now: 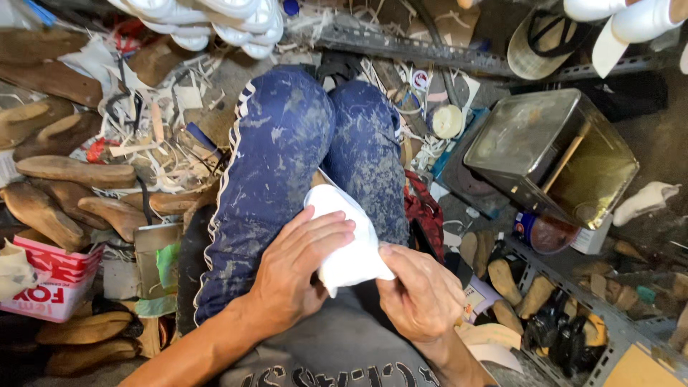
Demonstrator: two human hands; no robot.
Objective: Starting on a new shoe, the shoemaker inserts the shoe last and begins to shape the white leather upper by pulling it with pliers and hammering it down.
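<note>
A white shoe upper (347, 233) rests on my lap, against my blue dust-stained trousers (287, 150). My left hand (297, 269) lies flat over its left side, fingers spread across the white material. My right hand (419, 290) pinches its lower right edge between thumb and fingers. Part of the white piece is hidden under both hands.
Wooden shoe lasts (68, 172) lie heaped on the left with white scraps. A metal tin (552, 154) with a stick in it stands at right, beside a small can (541, 233). White soles (215, 21) hang above. A metal rack (609, 315) holds more lasts at lower right.
</note>
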